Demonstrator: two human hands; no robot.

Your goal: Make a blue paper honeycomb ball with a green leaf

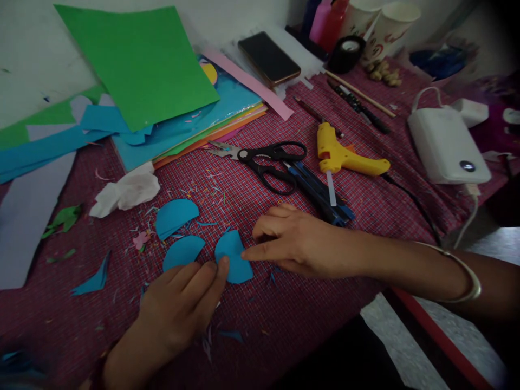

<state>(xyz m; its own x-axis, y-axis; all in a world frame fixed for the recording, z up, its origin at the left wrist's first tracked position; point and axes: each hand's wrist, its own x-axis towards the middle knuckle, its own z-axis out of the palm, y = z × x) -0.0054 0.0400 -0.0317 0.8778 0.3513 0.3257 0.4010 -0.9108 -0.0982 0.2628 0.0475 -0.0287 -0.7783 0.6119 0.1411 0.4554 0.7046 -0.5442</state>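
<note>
Left hand [184,298] by front table edge [317,319], fingers bunched, grip unclear tbh; right hand [286,244], index out, on blue paper [238,257]. Three cut already, loose.

Craft wkspace, w/ glue gun [347,157], scissors [244,155], col. paper [140,65].

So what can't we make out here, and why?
Head view: lower edge of the middle blue piece, hidden by the left hand.
Head view: top of the red container, cut off by the upper edge.
Head view: dark blue thing at lower left, blurred.
</note>
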